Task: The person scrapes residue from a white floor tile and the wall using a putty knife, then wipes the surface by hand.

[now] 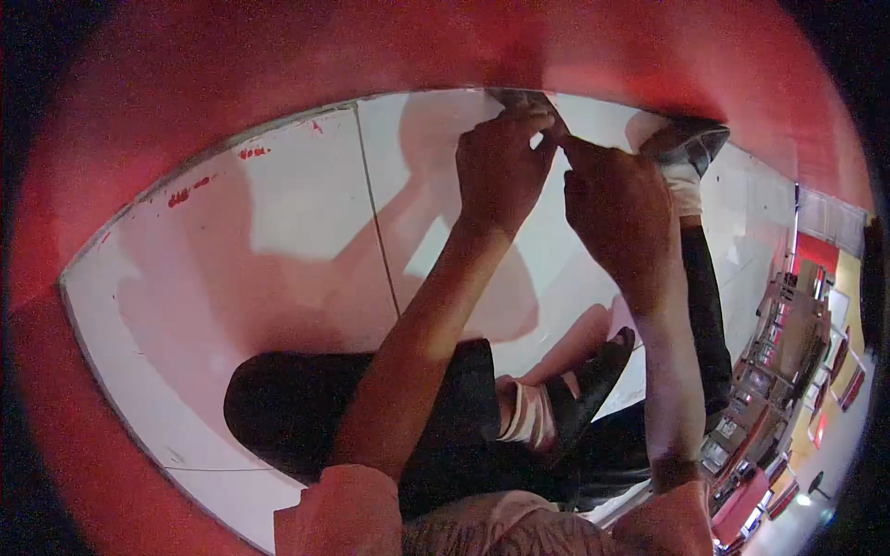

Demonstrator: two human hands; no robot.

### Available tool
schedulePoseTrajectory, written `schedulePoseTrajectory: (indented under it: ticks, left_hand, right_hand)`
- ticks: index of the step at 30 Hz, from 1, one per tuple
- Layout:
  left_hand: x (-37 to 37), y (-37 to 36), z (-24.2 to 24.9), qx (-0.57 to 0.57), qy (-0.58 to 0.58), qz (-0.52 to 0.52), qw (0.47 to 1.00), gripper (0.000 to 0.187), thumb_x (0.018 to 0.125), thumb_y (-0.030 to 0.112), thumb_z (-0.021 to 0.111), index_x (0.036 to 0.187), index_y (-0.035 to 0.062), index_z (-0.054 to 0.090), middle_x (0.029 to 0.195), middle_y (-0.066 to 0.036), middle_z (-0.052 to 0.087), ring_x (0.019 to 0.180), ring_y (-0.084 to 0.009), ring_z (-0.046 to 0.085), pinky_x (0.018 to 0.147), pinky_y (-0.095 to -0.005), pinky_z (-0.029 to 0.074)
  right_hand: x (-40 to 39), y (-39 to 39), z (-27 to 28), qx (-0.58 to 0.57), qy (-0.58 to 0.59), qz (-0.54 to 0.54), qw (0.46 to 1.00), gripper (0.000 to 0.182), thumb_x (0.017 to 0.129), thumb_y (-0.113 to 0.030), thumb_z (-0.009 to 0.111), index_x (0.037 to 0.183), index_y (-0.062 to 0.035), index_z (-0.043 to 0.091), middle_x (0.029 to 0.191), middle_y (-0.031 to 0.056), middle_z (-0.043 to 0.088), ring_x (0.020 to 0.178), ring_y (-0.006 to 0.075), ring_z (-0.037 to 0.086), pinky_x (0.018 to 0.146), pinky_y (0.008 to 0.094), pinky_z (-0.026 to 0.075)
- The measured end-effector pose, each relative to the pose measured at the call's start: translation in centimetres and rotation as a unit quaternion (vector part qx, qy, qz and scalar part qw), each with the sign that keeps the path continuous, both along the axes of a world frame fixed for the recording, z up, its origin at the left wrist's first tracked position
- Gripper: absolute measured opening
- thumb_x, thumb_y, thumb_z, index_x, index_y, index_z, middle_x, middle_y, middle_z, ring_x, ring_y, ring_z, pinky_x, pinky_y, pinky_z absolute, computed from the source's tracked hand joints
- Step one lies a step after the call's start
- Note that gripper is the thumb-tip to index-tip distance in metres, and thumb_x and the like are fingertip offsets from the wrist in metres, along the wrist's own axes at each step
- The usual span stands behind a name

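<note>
My left hand (501, 171) is reached forward, close to the foot of the red wall, with its fingers curled into a pinch. Just right of it, my right hand (623, 199) is closed too, its index finger and thumb pointing at the left fingertips. The two hands almost meet at a small dark strip-like shape (554, 119) by the wall's lower edge. Whether that shape is an object or shadow, and what exactly the fingers pinch, is too dark to make out.
A red wall (306, 56) curves around a white tiled floor (278, 213) with red smears (190, 192) near its edge. My dark-trousered leg (287, 398) is folded below, and my shoes (700, 148) rest on the tiles. Cluttered furniture (769, 371) stands at far right.
</note>
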State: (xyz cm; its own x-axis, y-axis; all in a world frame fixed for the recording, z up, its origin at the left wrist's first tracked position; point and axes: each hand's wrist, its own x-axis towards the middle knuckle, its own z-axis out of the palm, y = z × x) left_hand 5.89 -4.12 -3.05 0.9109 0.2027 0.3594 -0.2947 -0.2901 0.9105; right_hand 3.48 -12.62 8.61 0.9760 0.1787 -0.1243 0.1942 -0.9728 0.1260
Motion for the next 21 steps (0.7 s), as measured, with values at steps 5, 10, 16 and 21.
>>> schedulePoseTrajectory:
  ticks: [5,10,16,21]
  left_hand:
    - [-0.3,-0.4,0.1,-0.007,-0.014,0.014,1.000,0.006,0.074,0.011,0.069,0.080,0.0115,0.067,0.090,-0.005,0.069,0.079,-0.0276,0.066,0.070,-0.0377,0.052]
    - [0.2,0.1,0.8,-0.006,0.035,-0.026,0.999,0.009,0.075,0.011,0.069,0.084,0.0115,0.065,0.092,-0.006,0.067,0.081,-0.0271,0.066,0.070,-0.0372,0.052]
    - [-0.2,-0.1,0.4,-0.007,0.006,-0.009,1.000,0.009,0.075,0.010,0.068,0.083,0.0119,0.065,0.095,-0.004,0.067,0.080,-0.0266,0.066,0.070,-0.0376,0.052]
    - [-0.3,0.3,0.9,-0.022,0.021,-0.012,0.999,0.009,0.074,0.006,0.068,0.080,0.0108,0.063,0.090,-0.004,0.067,0.080,-0.0264,0.066,0.071,-0.0377,0.052]
  right_hand:
    - [0.5,0.3,1.2,-0.024,0.019,0.020,0.999,0.037,0.080,-0.008,0.056,0.116,-0.0117,0.063,0.076,0.0201,0.065,0.072,0.0376,0.065,0.070,0.0496,0.053]
    - [1.0,0.4,1.5,-0.026,0.002,0.043,0.999,0.035,0.080,-0.008,0.054,0.114,-0.0124,0.064,0.077,0.0202,0.065,0.070,0.0378,0.064,0.070,0.0496,0.053]
    - [1.0,0.1,1.4,-0.043,0.002,0.059,0.997,0.037,0.080,-0.006,0.053,0.115,-0.0142,0.064,0.075,0.0199,0.065,0.068,0.0372,0.064,0.069,0.0492,0.053]
    - [0.8,0.5,1.2,-0.045,0.022,0.041,0.998,0.036,0.080,-0.006,0.053,0.114,-0.0143,0.064,0.074,0.0196,0.065,0.068,0.0359,0.064,0.067,0.0478,0.053]
